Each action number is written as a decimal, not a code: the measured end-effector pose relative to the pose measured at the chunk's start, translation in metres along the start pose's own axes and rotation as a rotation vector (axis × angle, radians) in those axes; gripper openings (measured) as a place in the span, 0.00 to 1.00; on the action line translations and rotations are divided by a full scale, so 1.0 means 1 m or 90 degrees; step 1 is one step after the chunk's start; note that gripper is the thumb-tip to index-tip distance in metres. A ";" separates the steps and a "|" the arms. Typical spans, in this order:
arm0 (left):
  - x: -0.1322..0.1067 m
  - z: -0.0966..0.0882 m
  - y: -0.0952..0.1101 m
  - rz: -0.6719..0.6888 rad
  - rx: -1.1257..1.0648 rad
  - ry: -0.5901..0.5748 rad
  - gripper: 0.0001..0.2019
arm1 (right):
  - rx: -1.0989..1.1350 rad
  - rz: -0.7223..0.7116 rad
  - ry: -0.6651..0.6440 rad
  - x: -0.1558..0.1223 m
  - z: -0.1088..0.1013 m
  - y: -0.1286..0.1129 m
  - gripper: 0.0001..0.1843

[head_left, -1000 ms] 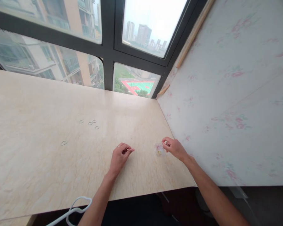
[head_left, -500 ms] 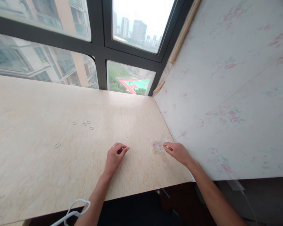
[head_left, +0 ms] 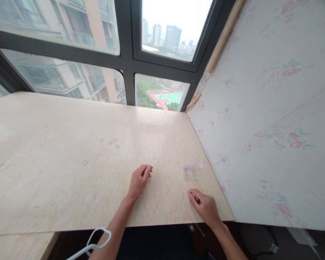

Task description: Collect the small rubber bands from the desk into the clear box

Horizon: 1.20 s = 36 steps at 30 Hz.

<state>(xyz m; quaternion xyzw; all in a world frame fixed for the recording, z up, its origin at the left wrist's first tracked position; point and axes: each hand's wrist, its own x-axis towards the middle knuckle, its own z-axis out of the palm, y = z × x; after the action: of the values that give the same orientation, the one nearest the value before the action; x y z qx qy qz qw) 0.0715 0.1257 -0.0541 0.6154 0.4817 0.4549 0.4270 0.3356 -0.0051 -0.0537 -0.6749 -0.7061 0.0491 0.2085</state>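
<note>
My left hand (head_left: 141, 180) rests low over the stone ledge with fingers curled and thumb pressed to the fingertips. Whatever it may hold is too small to make out. My right hand (head_left: 205, 206) is closed in a pinch near the front edge, just below a small clear plastic box (head_left: 184, 177) and apart from it. Nothing I can name shows between its fingers. Small pink, yellow and pale green loops lie in the box. Off to the left, a thin pale ring (head_left: 85, 163) lies alone, and several similar rings (head_left: 111, 142) are grouped farther back.
The pale marble-patterned ledge (head_left: 56, 187) runs to a dark-framed window (head_left: 128, 61) at the back. A flowered wall (head_left: 260, 108) closes off the right side. Near the wall lies a small clear piece (head_left: 202, 164). A white looped cord or strap (head_left: 97, 247) crosses by my left forearm.
My right hand has drawn back from the box toward the front edge. The fingers of my left hand have closed more tightly. The view has shifted a little to the left.
</note>
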 end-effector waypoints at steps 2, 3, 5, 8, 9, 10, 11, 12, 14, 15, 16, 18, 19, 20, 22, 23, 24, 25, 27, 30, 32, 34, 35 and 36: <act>0.000 -0.002 0.001 -0.006 -0.013 -0.017 0.14 | 0.003 0.013 0.022 0.001 0.003 0.003 0.18; 0.000 -0.004 0.002 -0.015 -0.023 -0.021 0.14 | 0.007 0.016 0.027 0.002 0.003 0.004 0.18; 0.001 -0.013 0.001 -0.037 -0.039 -0.013 0.14 | 0.015 0.007 0.034 0.003 0.003 0.007 0.19; 0.004 -0.042 -0.005 -0.059 -0.014 0.061 0.13 | 0.020 -0.020 0.047 0.003 0.002 0.009 0.22; 0.005 -0.056 -0.008 -0.063 0.012 0.096 0.13 | 0.022 -0.027 0.051 0.002 0.002 0.010 0.23; 0.007 -0.073 -0.011 -0.066 0.044 0.130 0.13 | 0.024 -0.033 0.055 0.002 0.002 0.011 0.25; 0.008 -0.092 -0.014 -0.064 0.089 0.165 0.14 | 0.027 -0.038 0.059 0.001 0.002 0.012 0.26; 0.010 -0.113 -0.017 -0.061 0.144 0.199 0.15 | 0.029 -0.042 0.062 0.001 0.003 0.014 0.26; 0.015 -0.154 -0.021 -0.060 0.270 0.250 0.16 | 0.032 -0.054 0.061 0.000 0.004 0.018 0.27; 0.017 -0.174 -0.022 -0.073 0.335 0.267 0.17 | 0.033 -0.061 0.058 0.000 0.005 0.021 0.26; 0.018 -0.191 -0.023 -0.097 0.398 0.278 0.18 | 0.032 -0.069 0.054 0.000 0.007 0.024 0.25; 0.022 -0.218 -0.022 -0.148 0.503 0.228 0.20 | 0.028 -0.080 0.055 -0.001 0.010 0.029 0.25; 0.023 -0.226 -0.021 -0.168 0.545 0.187 0.20 | 0.026 -0.083 0.057 -0.001 0.011 0.031 0.25; 0.025 -0.231 -0.020 -0.182 0.582 0.141 0.20 | 0.026 -0.084 0.056 -0.001 0.012 0.033 0.25; 0.028 -0.234 -0.017 -0.198 0.644 0.063 0.20 | 0.035 -0.084 0.042 -0.002 0.014 0.037 0.23; 0.029 -0.233 -0.015 -0.204 0.671 0.036 0.20 | 0.042 -0.084 0.033 -0.002 0.015 0.038 0.22; 0.031 -0.231 -0.014 -0.207 0.698 0.017 0.20 | 0.048 -0.083 0.024 -0.003 0.016 0.040 0.21; 0.033 -0.229 -0.012 -0.207 0.724 0.003 0.20 | 0.055 -0.080 0.019 -0.003 0.016 0.041 0.20; 0.037 -0.225 -0.010 -0.201 0.785 -0.021 0.20 | 0.068 -0.069 0.015 -0.003 0.017 0.042 0.20; 0.041 -0.222 -0.008 -0.183 0.870 -0.052 0.18 | 0.100 -0.050 0.011 -0.003 0.017 0.042 0.21; 0.043 -0.222 -0.007 -0.178 0.888 -0.065 0.18 | 0.130 -0.030 0.010 -0.002 0.017 0.042 0.22; 0.045 -0.222 -0.005 -0.176 0.884 -0.079 0.18 | 0.161 -0.007 0.007 0.000 0.016 0.041 0.22; 0.046 -0.223 -0.004 -0.175 0.879 -0.088 0.18 | 0.174 0.003 0.003 0.000 0.015 0.040 0.22; 0.047 -0.223 -0.003 -0.176 0.873 -0.097 0.17 | 0.184 0.010 0.001 0.001 0.014 0.040 0.22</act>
<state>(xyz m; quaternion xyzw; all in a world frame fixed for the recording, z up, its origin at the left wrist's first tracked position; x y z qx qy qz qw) -0.1401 0.1921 -0.0003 0.7090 0.7025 -0.0541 0.0289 0.3676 0.0018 -0.0804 -0.6431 -0.6866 0.1514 0.3035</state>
